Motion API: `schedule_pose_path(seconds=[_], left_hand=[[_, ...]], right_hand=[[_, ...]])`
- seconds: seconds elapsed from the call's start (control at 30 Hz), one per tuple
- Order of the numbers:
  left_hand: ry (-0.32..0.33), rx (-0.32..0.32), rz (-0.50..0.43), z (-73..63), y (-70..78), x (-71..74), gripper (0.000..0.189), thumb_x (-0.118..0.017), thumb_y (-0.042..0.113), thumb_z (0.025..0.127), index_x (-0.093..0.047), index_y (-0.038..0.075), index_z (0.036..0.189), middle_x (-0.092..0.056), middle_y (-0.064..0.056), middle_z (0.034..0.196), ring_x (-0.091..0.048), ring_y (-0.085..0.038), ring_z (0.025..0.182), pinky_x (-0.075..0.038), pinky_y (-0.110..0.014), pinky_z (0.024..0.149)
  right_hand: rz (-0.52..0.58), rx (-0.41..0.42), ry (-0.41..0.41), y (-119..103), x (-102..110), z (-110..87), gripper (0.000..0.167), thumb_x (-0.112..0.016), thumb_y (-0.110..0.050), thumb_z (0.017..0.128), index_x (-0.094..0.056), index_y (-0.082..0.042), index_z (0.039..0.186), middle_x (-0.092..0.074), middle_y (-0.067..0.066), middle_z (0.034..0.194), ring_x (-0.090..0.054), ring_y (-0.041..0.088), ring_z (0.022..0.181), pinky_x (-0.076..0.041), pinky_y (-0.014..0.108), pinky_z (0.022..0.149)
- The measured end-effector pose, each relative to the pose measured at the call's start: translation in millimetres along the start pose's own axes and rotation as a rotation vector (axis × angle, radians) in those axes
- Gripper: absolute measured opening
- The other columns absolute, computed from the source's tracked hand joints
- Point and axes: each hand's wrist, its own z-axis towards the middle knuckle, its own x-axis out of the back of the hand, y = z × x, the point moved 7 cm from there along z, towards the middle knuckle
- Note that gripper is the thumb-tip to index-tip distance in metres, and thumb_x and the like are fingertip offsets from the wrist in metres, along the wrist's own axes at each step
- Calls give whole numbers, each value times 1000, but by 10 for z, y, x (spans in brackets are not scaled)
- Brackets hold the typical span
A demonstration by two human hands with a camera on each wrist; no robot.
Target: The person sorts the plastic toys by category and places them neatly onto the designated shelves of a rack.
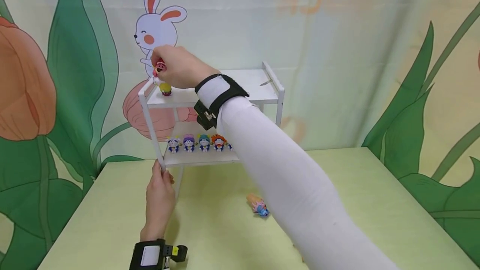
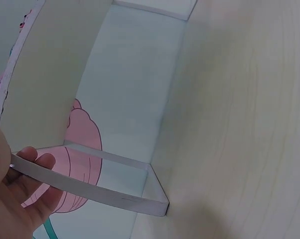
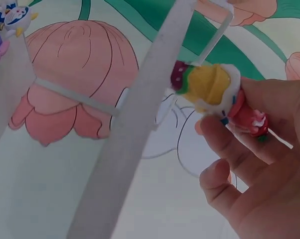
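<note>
My right hand (image 1: pixel 183 66) pinches a small toy figurine (image 1: pixel 165 89) by its pink upper part, at the left end of the white shelf's top board (image 1: pixel 240 82). In the right wrist view the figurine (image 3: pixel 212 87) shows a yellow body, white trim and a dark red base, which overlaps the edge of the board. Low on the shelf rack, my left hand (image 1: pixel 159 197) grips the front left leg. The left wrist view shows the thumb and fingers of that hand (image 2: pixel 20 194) around the white leg (image 2: pixel 90 189).
Several small figurines (image 1: pixel 204 143) stand in a row on the lower board (image 1: pixel 202 159), partly hidden by my right arm. Another figurine (image 1: pixel 258 206), orange, pink and blue, lies on the pale green table (image 1: pixel 225 236). A printed curtain (image 1: pixel 337 53) hangs behind the rack.
</note>
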Motion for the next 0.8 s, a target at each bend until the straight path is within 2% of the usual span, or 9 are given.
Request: schedule_pose_path(seconds=[0.23,0.43,0.53,0.63,0.8], left_hand=[[-5,3,-6,-11,4,45,42,-35,8,106,-29,7,147,-59,-21,102,-57,-34,87,-50,-47,70],[3,27,-14,-16,-58,52,42,-35,8,106,-28,7,147,-59,-21,102,-58,-35,90,-51,-53,75],[-4,20,-28,9,-64,19,42,-35,9,106,-28,7,148,-59,-21,103,-58,-35,90,-50,-54,76],[1,12,-24,23,-74,-2,41,-35,9,106,-29,7,147,-58,-20,101,-57,-35,88,-50,-52,74],[16,-9,-6,31,-87,-12,41,-36,7,106,-30,5,146,-58,-19,98,-57,-33,84,-49,-47,70]], right_hand=[[1,9,-25,-12,-43,33,27,-48,-16,103,-47,-10,129,-53,1,121,-48,12,109,-39,15,88],[65,29,-59,-28,-102,52,27,-47,-14,103,-43,-10,129,-51,2,120,-47,13,108,-39,16,83],[92,31,-56,19,-92,42,29,-48,-14,102,-43,-11,130,-51,2,121,-47,13,107,-39,16,84],[134,22,-50,77,-79,28,39,-52,-18,101,-41,-13,138,-51,2,126,-47,13,110,-40,16,87],[160,-16,-7,170,-14,-19,63,-61,-34,97,-31,-19,150,-46,2,141,-45,12,123,-39,20,96]])
